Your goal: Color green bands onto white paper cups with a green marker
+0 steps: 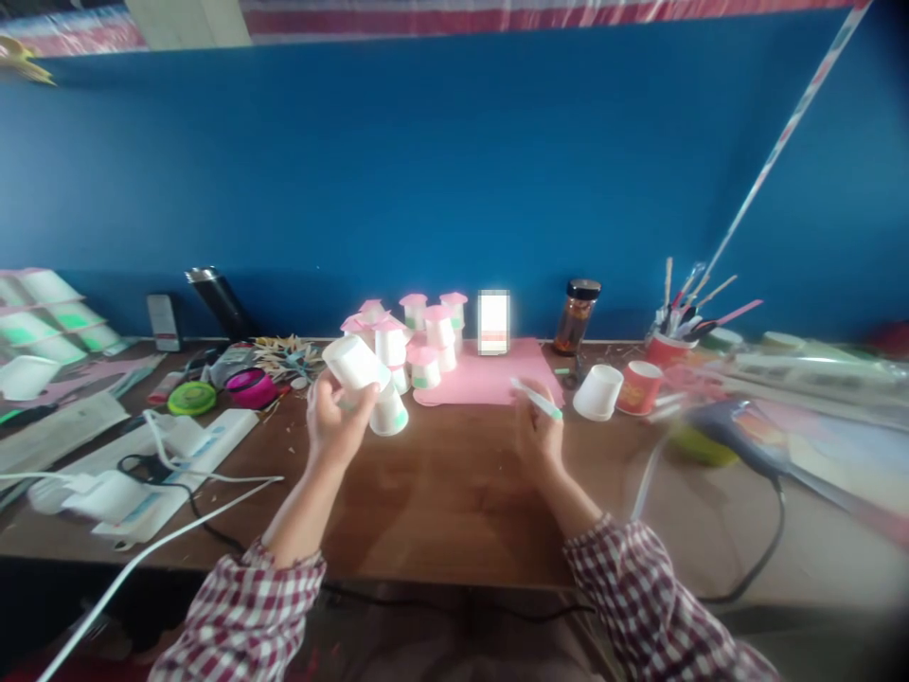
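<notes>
My left hand [336, 417] is closed round a white paper cup [350, 361], which it holds tilted above the table. Just behind that cup, another white cup [390, 417] with a green patch low on its side stands upside down. A white marker [536, 398] with a green end sits in the fingers of my right hand [538, 432], which hovers near the front edge of a pink sheet [490, 379]. Further back, several small cup towers with pink paper roofs [424, 356] are grouped at the sheet's left end. The two hands are apart.
To the right are a white cup [597, 392], a red cup [639, 387], a glue gun [753, 436] and a pot of tools [669, 350]. A bottle of dark liquid [577, 317] and a lit phone [493, 322] stand behind. On the left lies a power strip [177, 474] with trailing cables.
</notes>
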{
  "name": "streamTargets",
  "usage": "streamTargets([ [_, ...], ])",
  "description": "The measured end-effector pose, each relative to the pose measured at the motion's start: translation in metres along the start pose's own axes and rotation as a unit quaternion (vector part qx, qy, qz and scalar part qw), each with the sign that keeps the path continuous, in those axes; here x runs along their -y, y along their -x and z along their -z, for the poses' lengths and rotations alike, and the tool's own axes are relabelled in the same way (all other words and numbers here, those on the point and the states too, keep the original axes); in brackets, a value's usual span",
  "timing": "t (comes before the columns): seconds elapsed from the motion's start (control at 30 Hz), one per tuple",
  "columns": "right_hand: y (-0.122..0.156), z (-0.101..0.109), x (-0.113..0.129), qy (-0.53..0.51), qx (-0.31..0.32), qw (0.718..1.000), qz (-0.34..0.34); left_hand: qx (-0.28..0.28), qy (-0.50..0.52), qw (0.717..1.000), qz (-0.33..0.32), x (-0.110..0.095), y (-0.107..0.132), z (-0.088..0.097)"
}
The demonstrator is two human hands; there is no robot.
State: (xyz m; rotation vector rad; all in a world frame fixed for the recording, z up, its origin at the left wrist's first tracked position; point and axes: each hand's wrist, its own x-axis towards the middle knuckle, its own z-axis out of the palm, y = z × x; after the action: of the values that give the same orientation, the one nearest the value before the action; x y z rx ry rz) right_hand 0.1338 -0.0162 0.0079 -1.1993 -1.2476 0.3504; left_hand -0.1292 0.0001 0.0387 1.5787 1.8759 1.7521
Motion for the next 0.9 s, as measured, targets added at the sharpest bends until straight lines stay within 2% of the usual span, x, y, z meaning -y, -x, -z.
streamTargets([
  [0.07,0.0,0.0,-0.001,-0.007,0.005,1.0,0.001,0.023,-0.096,0.995,0.015,0.009,-0.008,0.004],
  [0.17,0.0,-0.001,-0.003,-0.005,0.007,1.0,0.011,0.05,-0.194,0.98,0.004,0.011,-0.01,0.003],
  [0.3,0.0,0.0,-0.003,-0.004,0.016,1.0,0.015,0.084,-0.254,0.963,-0.014,0.005,-0.006,-0.005],
  [0.43,-0.001,0.0,0.0,0.004,0.012,1.0,0.023,0.119,-0.293,0.949,0.0,0.002,-0.002,-0.008],
  [0.5,-0.001,0.0,0.002,0.013,0.01,1.0,0.022,0.12,-0.295,0.948,-0.002,0.003,0.002,-0.008],
  [0.57,-0.001,0.001,0.002,0.019,0.007,1.0,0.02,0.081,-0.29,0.953,-0.025,0.004,0.006,-0.008],
  [0.67,-0.001,0.0,0.001,0.02,0.009,1.0,0.016,0.009,-0.256,0.963,-0.089,-0.002,0.015,-0.01],
  [0.73,-0.001,0.0,-0.002,0.018,0.013,1.0,0.01,-0.009,-0.22,0.965,-0.142,-0.012,0.023,-0.014],
  [0.8,0.0,-0.001,-0.004,0.009,0.011,1.0,0.007,0.009,-0.183,0.963,-0.198,-0.022,0.035,-0.022],
  [0.9,0.001,-0.002,-0.007,-0.006,0.003,1.0,0.007,0.081,-0.135,0.958,-0.24,-0.034,0.056,-0.045],
])
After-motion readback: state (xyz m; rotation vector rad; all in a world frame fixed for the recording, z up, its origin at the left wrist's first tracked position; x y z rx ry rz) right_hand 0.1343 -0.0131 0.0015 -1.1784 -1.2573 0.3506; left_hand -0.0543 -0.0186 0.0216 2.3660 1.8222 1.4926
